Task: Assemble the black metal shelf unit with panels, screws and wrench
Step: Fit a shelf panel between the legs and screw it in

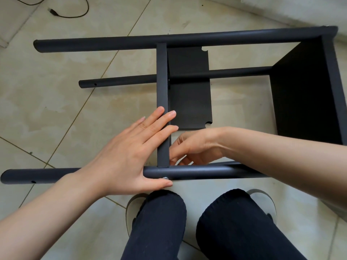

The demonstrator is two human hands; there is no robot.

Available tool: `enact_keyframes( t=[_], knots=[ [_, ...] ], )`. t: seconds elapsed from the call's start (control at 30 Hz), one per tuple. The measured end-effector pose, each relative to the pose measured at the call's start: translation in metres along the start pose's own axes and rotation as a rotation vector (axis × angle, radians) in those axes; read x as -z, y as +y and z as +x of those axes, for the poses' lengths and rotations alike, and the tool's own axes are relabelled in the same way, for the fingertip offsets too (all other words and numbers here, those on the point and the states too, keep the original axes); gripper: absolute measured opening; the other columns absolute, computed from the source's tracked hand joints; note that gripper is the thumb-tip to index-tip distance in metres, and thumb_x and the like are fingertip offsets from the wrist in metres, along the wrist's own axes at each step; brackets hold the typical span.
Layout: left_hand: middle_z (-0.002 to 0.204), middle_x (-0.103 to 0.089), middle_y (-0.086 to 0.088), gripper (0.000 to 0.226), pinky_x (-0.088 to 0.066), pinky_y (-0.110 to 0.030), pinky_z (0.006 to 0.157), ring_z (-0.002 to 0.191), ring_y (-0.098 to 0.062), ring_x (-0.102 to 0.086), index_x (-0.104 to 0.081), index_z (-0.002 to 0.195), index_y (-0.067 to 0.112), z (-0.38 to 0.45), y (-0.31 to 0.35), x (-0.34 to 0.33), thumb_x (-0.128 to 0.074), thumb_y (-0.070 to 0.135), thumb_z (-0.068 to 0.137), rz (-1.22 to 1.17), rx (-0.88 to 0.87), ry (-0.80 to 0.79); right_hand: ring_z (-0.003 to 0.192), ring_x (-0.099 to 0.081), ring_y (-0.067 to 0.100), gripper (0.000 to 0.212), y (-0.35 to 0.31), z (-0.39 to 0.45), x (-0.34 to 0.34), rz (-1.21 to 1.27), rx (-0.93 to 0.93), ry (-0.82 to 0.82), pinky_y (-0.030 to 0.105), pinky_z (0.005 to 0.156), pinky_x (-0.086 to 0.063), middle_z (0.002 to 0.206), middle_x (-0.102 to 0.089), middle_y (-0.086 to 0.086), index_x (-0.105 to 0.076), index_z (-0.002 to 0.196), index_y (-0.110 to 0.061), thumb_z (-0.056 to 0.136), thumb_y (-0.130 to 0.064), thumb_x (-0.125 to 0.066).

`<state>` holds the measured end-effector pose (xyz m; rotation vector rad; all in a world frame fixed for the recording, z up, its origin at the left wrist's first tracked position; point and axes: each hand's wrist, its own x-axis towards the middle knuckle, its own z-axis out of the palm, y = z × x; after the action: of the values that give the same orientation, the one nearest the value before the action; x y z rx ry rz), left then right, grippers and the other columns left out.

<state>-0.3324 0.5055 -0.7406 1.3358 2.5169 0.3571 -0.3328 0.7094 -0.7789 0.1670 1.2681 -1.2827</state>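
Looking down, I see a beige tiled floor (56,102) with thin brown lines. A black cable (71,15) curls at the top. The black metal shelf unit (187,39) lies on its side on the floor. My left hand (131,156) lies flat with fingers spread on the middle panel (162,81) and near tube (197,171), thumb beside a silver screw (165,178). My right hand (195,147) reaches behind the panel; I cannot tell its grip. My knees (163,203) are below.
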Motion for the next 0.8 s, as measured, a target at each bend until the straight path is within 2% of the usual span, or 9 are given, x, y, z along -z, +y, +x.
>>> enact_keyframes(
  t=[0.07, 0.23, 0.3, 0.43, 0.5, 0.57, 0.7, 0.8],
  knots=[
    [0.17, -0.009, 0.002, 0.101, -0.021, -0.045, 0.121, 0.157, -0.018, -0.003, -0.032, 0.156, 0.015, 0.0, 0.0, 0.0, -0.055, 0.075, 0.079, -0.004, -0.002, -0.003, 0.069, -0.054, 0.011, 0.008, -0.001, -0.002, 0.002, 0.006, 0.015, -0.008, 0.027, 0.075, -0.047, 0.081, -0.059, 0.002, -0.065, 0.088, -0.011, 0.093, -0.017, -0.061],
    [0.17, -0.008, 0.002, 0.101, -0.022, -0.045, 0.122, 0.157, -0.018, -0.002, -0.033, 0.156, 0.014, 0.0, 0.0, 0.0, -0.053, 0.077, 0.08, -0.003, 0.001, -0.001, 0.066, -0.055, 0.011, 0.025, -0.002, -0.01, 0.011, -0.007, -0.017, -0.025, 0.022, 0.067, -0.048, 0.073, -0.063, 0.0, -0.074, 0.069, -0.016, 0.092, -0.019, -0.066],
    [0.17, -0.009, 0.002, 0.102, -0.022, -0.045, 0.122, 0.157, -0.018, -0.002, -0.033, 0.156, 0.013, 0.0, 0.0, 0.0, -0.055, 0.077, 0.08, -0.005, -0.001, 0.0, 0.066, -0.055, 0.01, 0.021, -0.001, -0.009, 0.01, -0.005, -0.025, -0.004, 0.023, 0.069, -0.048, 0.071, -0.062, 0.0, -0.073, 0.073, -0.014, 0.092, -0.02, -0.066],
    [0.17, -0.009, 0.002, 0.101, -0.022, -0.045, 0.122, 0.157, -0.018, -0.003, -0.033, 0.156, 0.014, 0.0, 0.0, -0.001, -0.055, 0.076, 0.08, -0.008, -0.003, 0.005, 0.07, -0.058, 0.011, 0.009, -0.001, -0.001, 0.0, 0.001, -0.016, 0.011, 0.03, 0.081, -0.047, 0.078, -0.061, 0.002, -0.066, 0.097, -0.009, 0.093, -0.016, -0.062],
    [0.17, -0.009, 0.002, 0.101, -0.023, -0.045, 0.122, 0.157, -0.018, -0.003, -0.033, 0.156, 0.014, 0.0, 0.0, -0.001, -0.056, 0.076, 0.08, -0.01, -0.001, 0.006, 0.069, -0.057, 0.012, 0.009, 0.0, 0.0, -0.001, 0.014, -0.008, 0.019, 0.031, 0.082, -0.046, 0.076, -0.061, 0.002, -0.067, 0.088, -0.009, 0.093, -0.015, -0.062],
    [0.17, -0.009, 0.002, 0.101, -0.022, -0.045, 0.122, 0.157, -0.019, -0.003, -0.034, 0.155, 0.014, 0.0, 0.0, -0.001, -0.056, 0.076, 0.079, -0.005, -0.002, 0.006, 0.068, -0.056, 0.012, 0.018, -0.001, -0.003, 0.003, 0.012, -0.011, 0.014, 0.029, 0.078, -0.047, 0.073, -0.062, 0.001, -0.07, 0.076, -0.013, 0.092, -0.018, -0.063],
    [0.17, -0.009, 0.002, 0.101, -0.02, -0.043, 0.124, 0.157, -0.018, -0.002, -0.034, 0.156, 0.014, 0.0, 0.0, -0.001, -0.057, 0.076, 0.079, -0.002, 0.003, 0.002, 0.066, -0.055, 0.011, 0.02, -0.002, -0.01, 0.01, -0.019, -0.033, -0.003, 0.023, 0.069, -0.047, 0.07, -0.062, -0.001, -0.074, 0.071, -0.017, 0.09, -0.021, -0.069],
    [0.17, -0.009, 0.003, 0.101, -0.017, -0.04, 0.124, 0.157, -0.018, -0.002, -0.034, 0.155, 0.014, 0.0, 0.0, -0.001, -0.057, 0.076, 0.079, -0.008, 0.007, 0.004, 0.063, -0.056, 0.01, 0.02, 0.0, -0.008, 0.009, 0.006, -0.03, 0.007, 0.024, 0.069, -0.048, 0.068, -0.061, -0.002, -0.072, 0.072, -0.016, 0.091, -0.019, -0.067]
  ],
)
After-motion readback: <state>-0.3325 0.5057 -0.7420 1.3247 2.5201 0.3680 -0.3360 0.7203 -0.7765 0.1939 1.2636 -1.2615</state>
